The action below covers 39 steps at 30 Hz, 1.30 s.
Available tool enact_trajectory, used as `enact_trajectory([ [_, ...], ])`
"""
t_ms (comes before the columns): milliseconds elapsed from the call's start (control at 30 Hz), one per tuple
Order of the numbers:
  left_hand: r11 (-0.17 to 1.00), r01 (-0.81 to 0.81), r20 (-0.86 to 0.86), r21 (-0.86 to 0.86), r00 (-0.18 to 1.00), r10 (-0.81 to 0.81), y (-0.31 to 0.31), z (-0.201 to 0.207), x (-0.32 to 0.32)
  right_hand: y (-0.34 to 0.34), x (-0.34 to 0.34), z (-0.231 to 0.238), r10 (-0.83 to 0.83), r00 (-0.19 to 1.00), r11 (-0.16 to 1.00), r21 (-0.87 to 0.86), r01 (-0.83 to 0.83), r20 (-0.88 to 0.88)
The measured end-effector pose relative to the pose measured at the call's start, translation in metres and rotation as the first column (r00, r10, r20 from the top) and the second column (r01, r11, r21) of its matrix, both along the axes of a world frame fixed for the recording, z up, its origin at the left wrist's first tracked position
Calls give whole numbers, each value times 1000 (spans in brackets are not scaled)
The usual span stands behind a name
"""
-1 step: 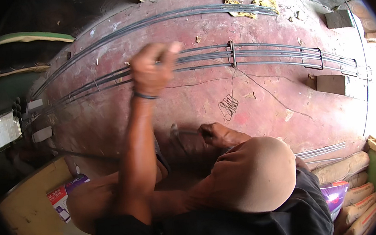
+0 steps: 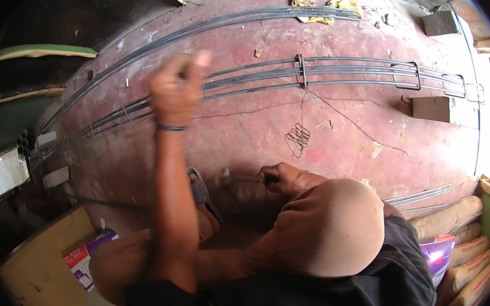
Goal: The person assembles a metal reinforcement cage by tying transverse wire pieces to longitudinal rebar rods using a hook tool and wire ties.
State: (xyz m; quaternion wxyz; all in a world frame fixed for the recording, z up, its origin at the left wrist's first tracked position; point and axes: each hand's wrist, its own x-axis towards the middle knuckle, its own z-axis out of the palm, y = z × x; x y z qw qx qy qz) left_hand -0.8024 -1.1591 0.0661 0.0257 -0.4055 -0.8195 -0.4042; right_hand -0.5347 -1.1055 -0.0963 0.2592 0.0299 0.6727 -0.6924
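Note:
My left hand (image 2: 176, 89), a dark band at its wrist, is raised over the bundle of steel rebars (image 2: 238, 79) on the reddish floor. Its fingers are curled and blurred; whatever they hold, if anything, I cannot make out. My right hand (image 2: 282, 179) is beyond my bent right knee, closed around the dark handle of what looks like a hammer (image 2: 241, 180). The tool's pale head points left and is smeared by motion. A dark stirrup (image 2: 302, 71) stands around the rebars, with more stirrups (image 2: 407, 76) to the right. My sandalled foot (image 2: 199, 192) shows below my left hand.
A crumpled coil of wire (image 2: 298, 139) lies on the floor (image 2: 255, 132). More rebars (image 2: 216, 22) run along the far side, near yellow cloths (image 2: 344, 8). Blocks (image 2: 431, 110) stand at the right. Filled sacks (image 2: 449, 218) are stacked at the lower right.
My left hand has moved left, uncovering more of the rebars and my sandalled foot. The tool's head has shifted slightly; my right hand has hardly moved.

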Motion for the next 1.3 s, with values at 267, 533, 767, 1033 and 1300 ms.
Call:
enact_trajectory([
  [267,874,354,487,333,729,-481,-53,123,-36,78,-36,179,-181,982,973,-153,172,-46],
  [533,596,445,520,668,293,-802,57,94,41,110,-45,273,-820,424,367,214,905,-384],
  [767,534,-195,568,823,338,-751,104,32,200,97,15,267,-863,427,435,35,900,-268],
  [1033,741,-112,511,662,790,-337,41,-40,174,69,7,242,-783,618,541,568,620,72],
  [1300,969,-55,938,239,273,-216,37,-110,166,65,-7,185,-741,594,611,683,400,314],
])
